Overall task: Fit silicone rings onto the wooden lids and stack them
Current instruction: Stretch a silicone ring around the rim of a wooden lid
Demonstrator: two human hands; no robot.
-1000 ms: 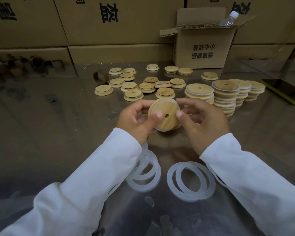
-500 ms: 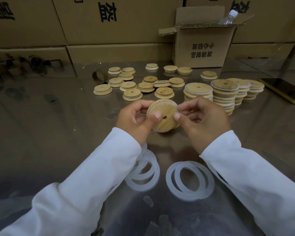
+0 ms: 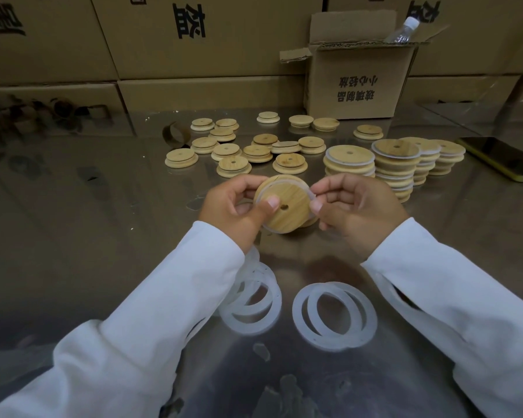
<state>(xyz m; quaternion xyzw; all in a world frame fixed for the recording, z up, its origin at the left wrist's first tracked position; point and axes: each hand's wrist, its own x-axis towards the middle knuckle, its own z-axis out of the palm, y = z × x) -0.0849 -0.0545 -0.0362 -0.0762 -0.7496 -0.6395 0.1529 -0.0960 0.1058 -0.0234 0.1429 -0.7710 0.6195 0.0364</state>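
A shiny metal table (image 3: 73, 221) fills the view, with a wall of stacked cartons (image 3: 212, 40) behind it at twelve o'clock. At one o'clock sits an open cardboard box (image 3: 360, 86), a plastic bottle (image 3: 403, 30) poking out of it. A phone (image 3: 501, 158) lies at two o'clock and a brown cardboard ring (image 3: 175, 137) at eleven.

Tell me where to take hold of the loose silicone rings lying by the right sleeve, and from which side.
Grip the band of the loose silicone rings, coming straight down from above: one finger in the open centre, thumb outside. They lie flat and thin on the table, so likely no side edge offers a grip.
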